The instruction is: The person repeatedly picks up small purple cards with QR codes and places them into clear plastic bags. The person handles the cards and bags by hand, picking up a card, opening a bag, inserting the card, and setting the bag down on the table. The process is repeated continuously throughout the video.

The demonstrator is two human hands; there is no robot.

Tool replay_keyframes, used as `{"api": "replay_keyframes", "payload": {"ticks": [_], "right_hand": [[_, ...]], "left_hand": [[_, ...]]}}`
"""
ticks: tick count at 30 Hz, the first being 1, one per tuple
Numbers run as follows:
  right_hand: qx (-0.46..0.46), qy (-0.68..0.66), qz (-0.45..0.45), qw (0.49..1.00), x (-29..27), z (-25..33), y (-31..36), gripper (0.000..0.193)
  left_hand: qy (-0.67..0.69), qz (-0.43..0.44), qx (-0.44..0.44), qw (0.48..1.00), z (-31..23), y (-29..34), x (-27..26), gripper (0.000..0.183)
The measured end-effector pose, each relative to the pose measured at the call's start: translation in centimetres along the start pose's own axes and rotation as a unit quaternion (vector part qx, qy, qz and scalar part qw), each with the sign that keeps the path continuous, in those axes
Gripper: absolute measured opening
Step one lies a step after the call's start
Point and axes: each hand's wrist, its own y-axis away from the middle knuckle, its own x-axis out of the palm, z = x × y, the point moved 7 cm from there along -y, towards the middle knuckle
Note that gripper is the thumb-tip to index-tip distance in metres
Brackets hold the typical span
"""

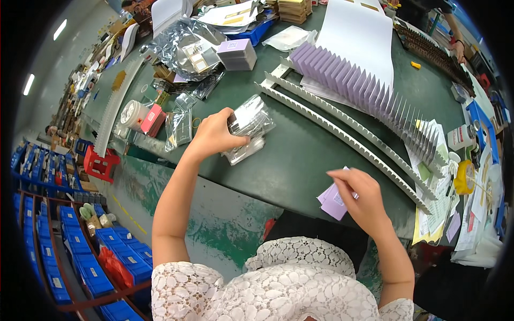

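My left hand (218, 131) is closed around a stack of clear plastic bags (251, 119) above the green table, its thumb and fingers on the near side. Close to the front edge, my right hand (363, 195) is curled with finger and thumb drawn together over a few small purple cards (334, 205). The cards fan out beneath its fingers, and the fingers hide part of them. Ahead of both hands runs a metal rack of toothed rails (342, 134), with a long row of purple cards (337, 72) standing upright in its far slots.
A block of stacked purple-topped cards (237, 54) stands beyond my left hand, beside crumpled silvery plastic (187, 45). A white tub (134, 114) and red cards (153, 120) lie left. Papers and yellow tape (463, 177) crowd the right. Another person's hand (459, 51) shows far right.
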Motion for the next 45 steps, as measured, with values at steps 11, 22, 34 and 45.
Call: {"api": "replay_keyframes", "payload": {"ticks": [11,22,34,45], "right_hand": [[-0.278,0.14,0.047,0.949,11.3,2.9,-8.9,0.009],[-0.425,0.296,0.037,0.855,15.7,3.7,-9.7,0.005],[-0.415,0.334,0.08,0.843,16.8,4.5,-9.7,0.007],[-0.431,0.297,0.037,0.851,16.3,4.4,-9.2,0.003]], "left_hand": [[0.11,0.037,-0.03,0.993,2.8,-1.0,0.0,0.067],[0.173,0.063,0.006,0.983,4.5,-2.4,1.0,0.063],[0.179,0.068,0.008,0.982,5.0,-2.5,1.2,0.056],[0.117,0.079,0.006,0.99,3.4,-1.9,0.2,0.067]]}}
